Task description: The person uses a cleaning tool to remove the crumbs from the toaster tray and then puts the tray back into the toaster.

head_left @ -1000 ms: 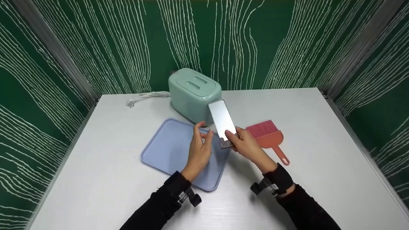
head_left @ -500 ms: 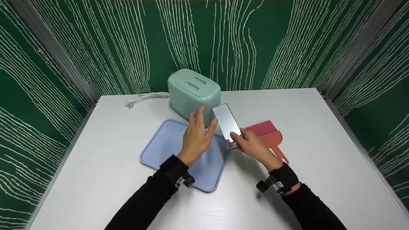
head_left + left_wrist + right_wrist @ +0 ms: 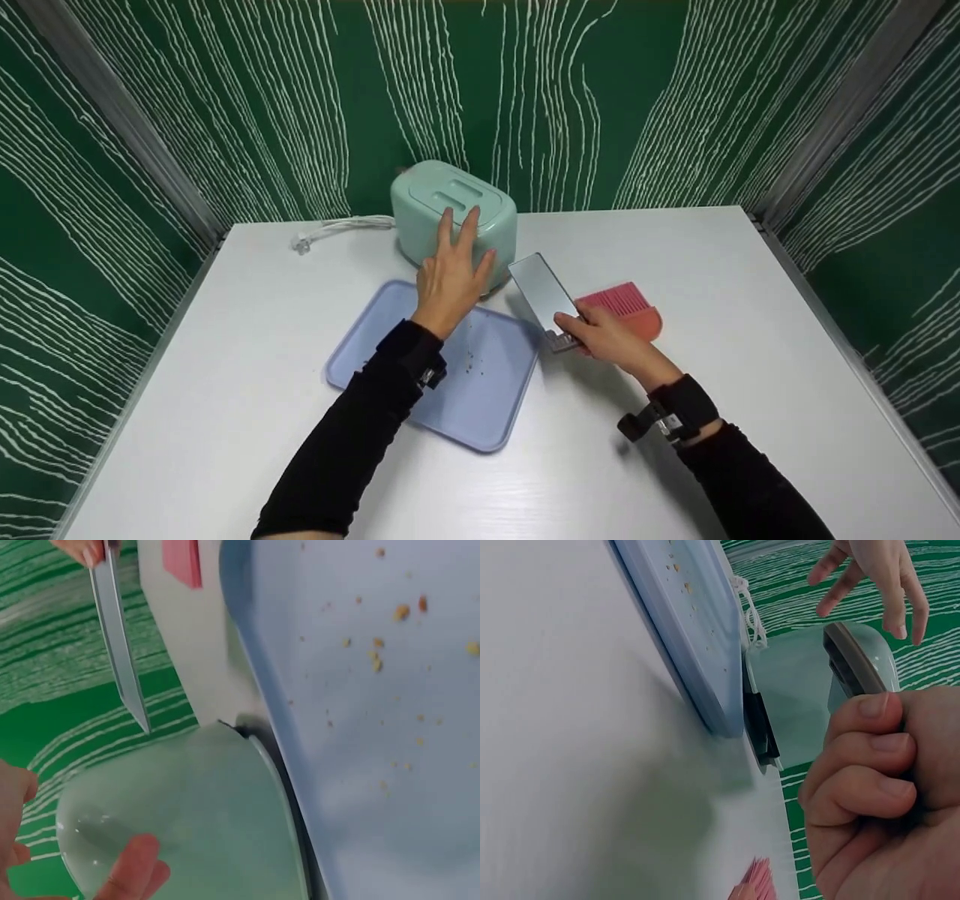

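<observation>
My right hand point(image 3: 615, 341) grips a flat metal crumb tray point(image 3: 541, 292) by its end, thumb on top. The crumb tray slants up to the left, beside the mint-green toaster point(image 3: 420, 217). In the right wrist view, its grey edge point(image 3: 855, 656) sticks out past my curled fingers. My left hand point(image 3: 450, 281) is held with fingers spread in front of the toaster; whether it touches the shell I cannot tell. Below lies a blue tray point(image 3: 502, 375), partly hidden by my left forearm. Crumbs point(image 3: 402, 612) are scattered on it.
A brush with pink bristles point(image 3: 619, 298) and an orange body point(image 3: 646, 324) lies right of the blue tray, its handle hidden by my right hand. The toaster's white cord and plug point(image 3: 301, 244) lie at the back left. Green patterned walls point(image 3: 525, 97) enclose the table.
My left hand has moved up and forward, away from the crumb tray to the toaster, its fingers spreading. My right hand has carried the crumb tray right and slightly down. Crumbs now show on the blue tray.
</observation>
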`<state>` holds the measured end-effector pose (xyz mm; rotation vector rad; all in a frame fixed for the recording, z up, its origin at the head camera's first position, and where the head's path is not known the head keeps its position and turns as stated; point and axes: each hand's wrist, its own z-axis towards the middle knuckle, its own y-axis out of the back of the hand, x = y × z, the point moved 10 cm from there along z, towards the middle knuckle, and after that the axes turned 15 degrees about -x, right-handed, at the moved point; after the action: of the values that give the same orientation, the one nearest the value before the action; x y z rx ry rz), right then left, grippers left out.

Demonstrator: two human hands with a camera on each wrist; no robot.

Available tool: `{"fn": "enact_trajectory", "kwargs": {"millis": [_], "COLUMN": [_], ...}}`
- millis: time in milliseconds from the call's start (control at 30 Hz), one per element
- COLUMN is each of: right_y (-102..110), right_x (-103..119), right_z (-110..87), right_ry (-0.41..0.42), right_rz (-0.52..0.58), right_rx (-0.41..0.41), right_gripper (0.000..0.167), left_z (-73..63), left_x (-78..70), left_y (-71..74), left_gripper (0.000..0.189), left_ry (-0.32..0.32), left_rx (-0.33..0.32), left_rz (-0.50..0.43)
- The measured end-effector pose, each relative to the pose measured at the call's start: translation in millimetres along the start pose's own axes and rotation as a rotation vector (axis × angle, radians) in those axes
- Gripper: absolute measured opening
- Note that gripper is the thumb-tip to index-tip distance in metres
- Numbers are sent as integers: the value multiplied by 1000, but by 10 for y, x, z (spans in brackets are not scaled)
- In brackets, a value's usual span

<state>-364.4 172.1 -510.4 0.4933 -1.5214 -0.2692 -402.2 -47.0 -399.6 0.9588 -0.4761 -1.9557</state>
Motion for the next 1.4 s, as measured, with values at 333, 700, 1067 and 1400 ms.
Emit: {"fn": "enact_trajectory", "kwargs": {"millis": [333, 700, 1067, 1400], "right_y": [25, -22, -127, -188], "right_x": [-129, -249, -383, -427], "right_z": [43, 85, 225, 318], "right_ry": [-30, -172, -239, -244], "right_rz": [9, 23, 90, 90], "right_rx": [96, 180, 225, 273], "right_gripper": [40, 52, 46, 37], "left_z": [143, 190, 173, 178], "left_x": [77, 113, 88, 89], "left_y": [-199, -255, -267, -261], "left_gripper": [73, 68, 66, 67], "left_ry": [2, 4, -1, -14], "left_rx": [55, 73, 55, 44], "left_rz": [73, 136, 97, 104]}}
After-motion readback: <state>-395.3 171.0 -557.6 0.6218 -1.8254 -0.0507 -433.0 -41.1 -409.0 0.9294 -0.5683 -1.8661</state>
